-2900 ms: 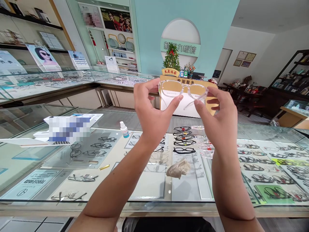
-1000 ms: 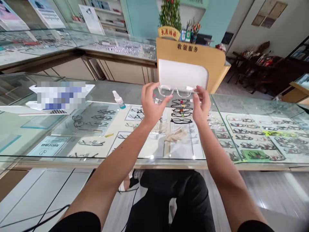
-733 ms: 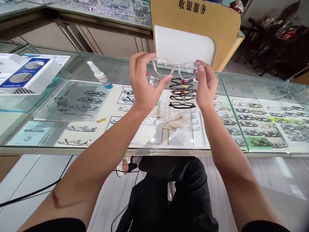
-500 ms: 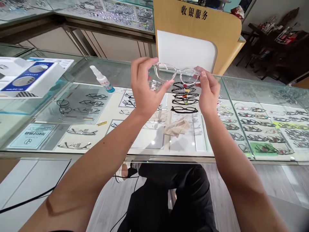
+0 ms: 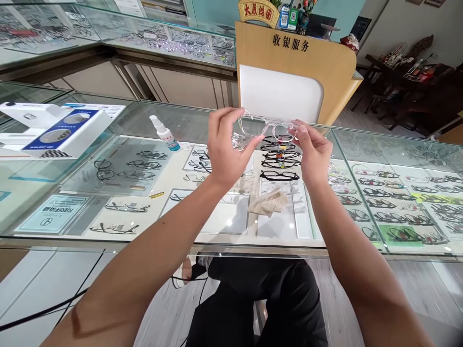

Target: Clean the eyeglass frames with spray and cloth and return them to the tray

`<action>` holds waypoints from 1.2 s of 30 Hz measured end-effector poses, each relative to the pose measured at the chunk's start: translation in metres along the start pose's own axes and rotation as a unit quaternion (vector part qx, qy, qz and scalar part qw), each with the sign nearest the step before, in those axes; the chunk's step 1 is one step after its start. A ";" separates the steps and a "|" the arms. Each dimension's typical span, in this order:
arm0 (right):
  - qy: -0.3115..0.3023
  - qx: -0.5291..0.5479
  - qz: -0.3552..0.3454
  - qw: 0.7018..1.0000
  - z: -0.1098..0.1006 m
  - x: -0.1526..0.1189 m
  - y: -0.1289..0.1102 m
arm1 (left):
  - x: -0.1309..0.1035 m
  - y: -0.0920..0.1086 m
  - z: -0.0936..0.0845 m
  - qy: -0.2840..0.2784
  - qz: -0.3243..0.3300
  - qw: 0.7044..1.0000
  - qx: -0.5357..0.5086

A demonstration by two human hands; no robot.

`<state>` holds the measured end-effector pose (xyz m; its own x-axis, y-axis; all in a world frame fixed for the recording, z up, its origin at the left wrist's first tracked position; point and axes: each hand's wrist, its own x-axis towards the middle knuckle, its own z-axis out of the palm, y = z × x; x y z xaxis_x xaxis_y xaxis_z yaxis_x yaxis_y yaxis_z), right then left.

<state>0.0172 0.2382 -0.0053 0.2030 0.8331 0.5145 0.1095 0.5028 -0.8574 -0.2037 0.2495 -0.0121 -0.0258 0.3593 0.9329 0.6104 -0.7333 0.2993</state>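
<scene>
A pair of clear-framed eyeglasses [image 5: 269, 126] is held up above the glass counter between both hands, lenses side by side. My left hand [image 5: 228, 147] pinches its left end, thumb below and fingers above. My right hand [image 5: 314, 149] grips the right end between thumb and fingers. Beneath them, a crumpled beige cloth [image 5: 269, 202] lies on the counter top. Several dark eyeglass frames [image 5: 280, 175] are stacked in a column inside the case, just below the held pair.
The glass display counter [image 5: 217, 245] spans the view, with rows of eyeglasses [image 5: 390, 205] inside on the right. A spray bottle [image 5: 165, 134] stands at left, near a blue-and-white box [image 5: 60, 132]. A wooden cashier desk [image 5: 289, 53] stands beyond.
The view has tipped upward, showing more of the cashier desk top. Both hands still hold the eyeglasses, which now look tilted a little differently.
</scene>
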 end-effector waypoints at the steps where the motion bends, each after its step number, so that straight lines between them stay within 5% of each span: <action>1: -0.002 0.012 0.006 1.000 0.000 0.000 -0.001 | 0.000 0.000 0.000 0.003 0.005 1.000 0.002; 11: -0.070 0.169 0.113 0.977 -0.004 0.005 -0.007 | -0.007 -0.006 0.003 -0.039 -0.078 0.996 -0.035; 18: -0.095 0.181 0.141 0.969 -0.007 0.006 -0.008 | -0.006 -0.004 0.002 -0.031 -0.066 0.997 -0.030; 24: -0.014 0.001 0.001 1.000 -0.009 0.004 -0.017 | -0.003 0.002 -0.001 -0.063 -0.026 0.997 -0.025; 29: -0.068 -0.133 -0.138 0.979 -0.005 -0.005 -0.031 | -0.001 0.009 -0.002 -0.107 0.003 0.994 -0.014; 36: -0.096 -0.167 -0.168 0.967 -0.003 -0.005 -0.028 | 0.000 0.010 -0.002 -0.121 0.027 0.992 -0.022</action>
<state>0.0158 0.2190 0.0158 -0.0790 0.6795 0.7294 0.4529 0.6763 -0.5810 -0.1994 0.2406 -0.0091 0.2004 0.4427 0.8740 0.5711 -0.7776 0.2629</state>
